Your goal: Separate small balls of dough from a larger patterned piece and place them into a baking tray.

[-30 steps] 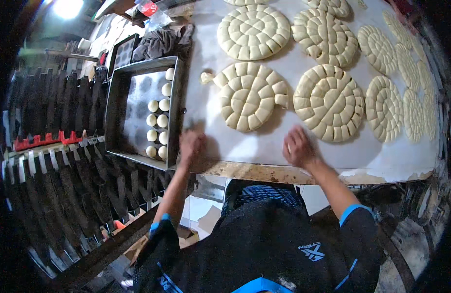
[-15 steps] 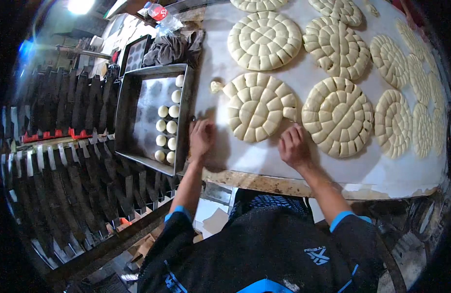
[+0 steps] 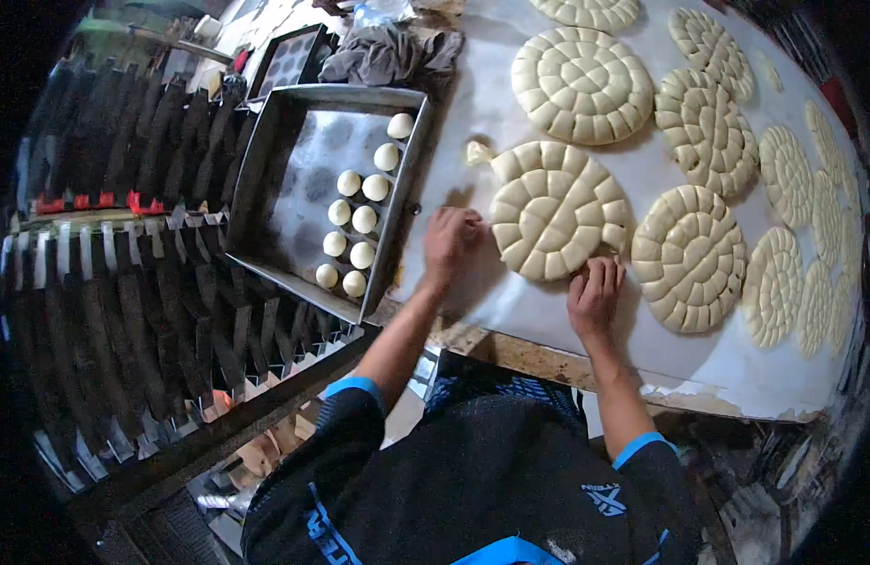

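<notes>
A round slab of dough [image 3: 557,212], scored into segments, lies on the pale work surface [image 3: 477,301], a small loose bit [image 3: 477,153] at its upper-left corner. Just left of the slab, my left hand [image 3: 452,240] has curled fingers; whatever they hold is hidden. My right hand [image 3: 595,292] is bent-fingered at the slab's lower-right tail [image 3: 612,240], its fingertips at the dough; I cannot make out what they grip. Another scored slab [image 3: 689,259] lies to the right of that hand.
A metal pan [image 3: 303,188] with several dough balls [image 3: 363,219] sits at left, a dimpled tray [image 3: 286,64] and crumpled grey cloth [image 3: 378,58] behind it. Several more scored slabs [image 3: 581,85] cover the back and right. Racks of dark metal strips [image 3: 124,311] stand at far left.
Both hands have moved up the work surface toward the middle slab, the right one reaching its tail. The view has turned, shifting the slabs rightward in the picture.
</notes>
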Demonstrator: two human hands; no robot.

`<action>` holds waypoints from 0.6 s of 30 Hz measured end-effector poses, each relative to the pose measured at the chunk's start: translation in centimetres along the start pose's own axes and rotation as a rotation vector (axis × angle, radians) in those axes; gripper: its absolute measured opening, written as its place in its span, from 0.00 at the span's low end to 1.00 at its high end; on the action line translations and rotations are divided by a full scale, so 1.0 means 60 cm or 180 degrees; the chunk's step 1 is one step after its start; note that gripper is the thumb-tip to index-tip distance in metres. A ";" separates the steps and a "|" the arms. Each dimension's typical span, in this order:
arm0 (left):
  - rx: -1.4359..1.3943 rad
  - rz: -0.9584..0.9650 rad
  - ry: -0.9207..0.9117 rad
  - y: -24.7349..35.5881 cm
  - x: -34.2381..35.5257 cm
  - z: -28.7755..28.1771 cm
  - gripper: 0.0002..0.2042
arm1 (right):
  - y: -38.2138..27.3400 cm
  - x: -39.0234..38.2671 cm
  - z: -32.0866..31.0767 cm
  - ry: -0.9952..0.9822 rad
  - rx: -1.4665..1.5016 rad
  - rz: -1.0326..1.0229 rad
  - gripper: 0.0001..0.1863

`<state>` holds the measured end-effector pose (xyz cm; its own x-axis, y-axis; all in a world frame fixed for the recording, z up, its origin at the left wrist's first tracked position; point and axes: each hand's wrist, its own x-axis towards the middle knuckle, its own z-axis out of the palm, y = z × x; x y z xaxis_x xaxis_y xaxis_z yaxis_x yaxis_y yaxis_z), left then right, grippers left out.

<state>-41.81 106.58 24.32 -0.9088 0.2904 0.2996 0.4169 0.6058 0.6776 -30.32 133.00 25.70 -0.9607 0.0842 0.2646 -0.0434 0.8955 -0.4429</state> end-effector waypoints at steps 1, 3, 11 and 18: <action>-0.0791 -0.0264 0.0173 0.015 -0.009 0.017 0.10 | -0.012 -0.007 0.009 0.0203 0.0105 0.0241 0.11; -0.0657 0.0070 -0.0634 0.062 -0.053 0.001 0.15 | -0.026 -0.055 0.003 0.0034 0.0411 0.0065 0.07; -0.0699 0.0115 -0.0844 -0.009 -0.002 -0.229 0.18 | 0.005 -0.032 -0.104 -0.2003 0.0659 0.2066 0.11; 0.0477 -0.0719 0.0102 -0.266 0.175 -0.263 0.18 | -0.384 0.302 0.022 -0.0681 0.1709 0.0058 0.16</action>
<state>-58.23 88.24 27.24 -0.9780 0.1134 0.1749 0.1991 0.7562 0.6233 -47.10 113.30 39.59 -0.9942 -0.0425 0.0984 -0.1057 0.5429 -0.8331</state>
